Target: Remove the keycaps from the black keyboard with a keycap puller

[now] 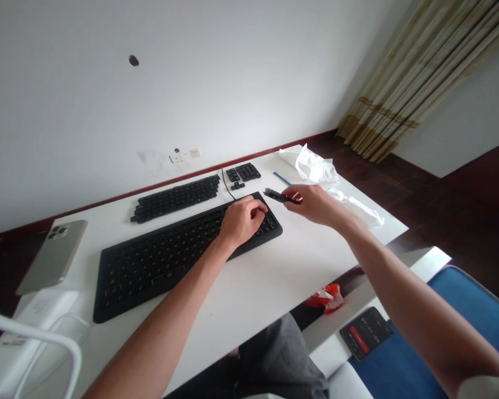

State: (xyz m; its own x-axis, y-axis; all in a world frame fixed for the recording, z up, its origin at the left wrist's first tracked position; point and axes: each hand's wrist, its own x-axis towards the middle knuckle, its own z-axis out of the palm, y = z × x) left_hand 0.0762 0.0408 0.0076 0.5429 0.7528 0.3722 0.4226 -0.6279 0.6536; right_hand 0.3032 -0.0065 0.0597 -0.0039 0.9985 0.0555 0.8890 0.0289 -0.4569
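A black keyboard (149,266) lies at a slant across the white table, its key positions mostly bared to small pale-centred squares. My left hand (242,220) rests on the right part of the keyboard with its fingers curled in. Its fingertips are partly hidden, and I cannot make out anything between them. Just past the keyboard's right end, my right hand (310,204) pinches a slim black tool (276,195) that points left. Behind the keyboard lie loose black keycaps (177,195), set out in rows, with smaller groups of number-pad keycaps (247,172) to the right.
A blue stick (281,178) and crumpled white wrapping (311,165) lie at the back right. On the left are a phone (58,255) and a white box (29,338) beside a white cable. A second phone (366,334) and a red wrapper (327,299) are below the front edge.
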